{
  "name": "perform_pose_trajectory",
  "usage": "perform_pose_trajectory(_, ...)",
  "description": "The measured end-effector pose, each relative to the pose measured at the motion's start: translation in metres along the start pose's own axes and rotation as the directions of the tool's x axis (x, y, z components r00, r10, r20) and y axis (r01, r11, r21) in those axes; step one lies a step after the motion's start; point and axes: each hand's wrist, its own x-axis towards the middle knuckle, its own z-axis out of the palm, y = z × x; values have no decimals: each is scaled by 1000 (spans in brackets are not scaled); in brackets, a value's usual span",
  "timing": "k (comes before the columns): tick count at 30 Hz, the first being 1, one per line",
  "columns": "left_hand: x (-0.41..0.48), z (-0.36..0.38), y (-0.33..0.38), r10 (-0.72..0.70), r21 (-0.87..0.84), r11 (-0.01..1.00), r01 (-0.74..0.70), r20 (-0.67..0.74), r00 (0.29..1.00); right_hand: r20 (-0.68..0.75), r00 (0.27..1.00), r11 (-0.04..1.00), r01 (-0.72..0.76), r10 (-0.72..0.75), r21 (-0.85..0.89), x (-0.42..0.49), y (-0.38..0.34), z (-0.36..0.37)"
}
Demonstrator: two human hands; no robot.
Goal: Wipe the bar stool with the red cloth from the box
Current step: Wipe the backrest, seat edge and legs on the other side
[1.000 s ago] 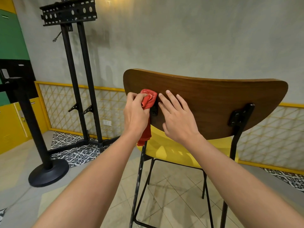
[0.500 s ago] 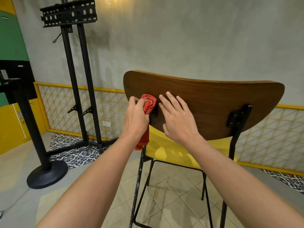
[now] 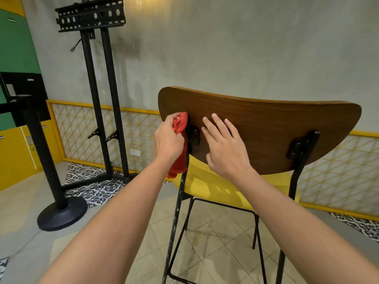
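The bar stool (image 3: 266, 128) stands in front of me with a dark wooden backrest, a yellow seat (image 3: 207, 187) and thin black metal legs. My left hand (image 3: 168, 140) grips the bunched red cloth (image 3: 180, 128) against the left end of the backrest's rear face, beside the left black bracket (image 3: 194, 134). The cloth's tail hangs down along the left leg post. My right hand (image 3: 223, 148) rests flat on the back of the backrest, fingers straight, just right of that bracket. No box is in view.
A tall black TV stand (image 3: 98, 95) rises at the left against the grey wall. A black pedestal table with a round base (image 3: 61, 214) stands at the far left. Tiled floor lies around the stool; a yellow-trimmed lattice panel (image 3: 135, 132) lines the wall.
My left hand and the cloth have slid left from over the bracket to the backrest's left end, leaving the bracket uncovered. My right hand has stayed in place.
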Motion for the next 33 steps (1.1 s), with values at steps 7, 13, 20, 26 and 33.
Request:
perform_pose_trajectory(7, -1, 6, -16, -186, -30, 981, 191, 121, 975, -42, 999, 1000, 10, -10, -3, -2, 3, 2)
perform_pose_trajectory(13, 11, 13, -9, -181, -242, 951, 192, 67, 981, -74, 997, 1000, 19, -18, 13, -4, 4, 4)
perform_pose_trajectory(20, 1, 13, -31, -313, -70, 937, 343, 272, 910, -57, 998, 1000, 5, -5, 9, -6, 1, 4)
perform_pose_trajectory(26, -3, 20, -22, -275, -277, 913, 301, 130, 953, -40, 999, 1000, 10, -11, -19, -5, 1, 3)
perform_pose_trajectory(33, -13, 18, -31, -279, -133, 943, 306, 189, 942, -28, 999, 999, 16, -17, -28, -5, 0, 3)
